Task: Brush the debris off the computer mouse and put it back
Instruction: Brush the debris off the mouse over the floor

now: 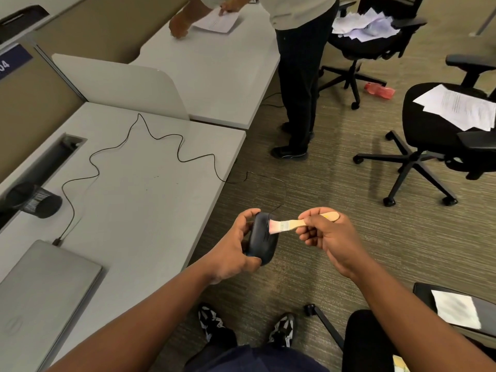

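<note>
My left hand [236,245] grips a black wired computer mouse [261,241], held over the carpet just off the desk's right edge. My right hand [326,234] pinches the wooden handle of a small paintbrush [292,224]. The pale bristles touch the mouse's upper end. The mouse's thin black cable [150,135] loops back across the grey desk [150,210] to a plug beside the closed laptop [43,285].
A black mesh pen cup [35,200] lies on its side at the desk's left. Another person [298,76] stands at the far desk handling paper. Office chairs [434,135] with loose papers stand on the carpet to the right; a red bottle [379,89] lies on the floor.
</note>
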